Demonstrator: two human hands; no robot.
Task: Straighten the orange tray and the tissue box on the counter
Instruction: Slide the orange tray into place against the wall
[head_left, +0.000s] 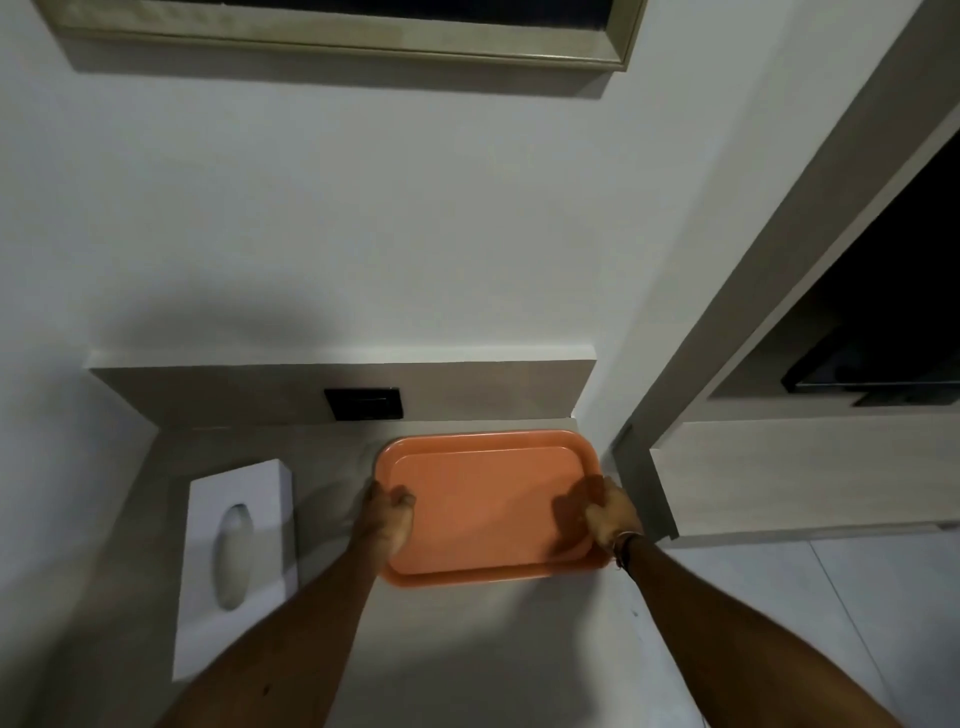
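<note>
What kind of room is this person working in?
Probably a hotel or guest room. A pale wood-look counter with a black wall socket plate holds a white tissue box and an empty orange plastic tray; a dark flat screen sits in the neighbouring niche.

Pale counter (467, 649) with orange tray (488, 499) and white tissue box (239, 561).

The scene is dim and evenly lit, with light falling from above and behind the camera; a broad soft shadow spreads across the white wall (415, 234) above the counter (467, 649); darker shadows sit beside both hands on the orange tray (483, 499); the picture is soft and slightly blurred throughout; straight edges bow toward the corners.
</note>
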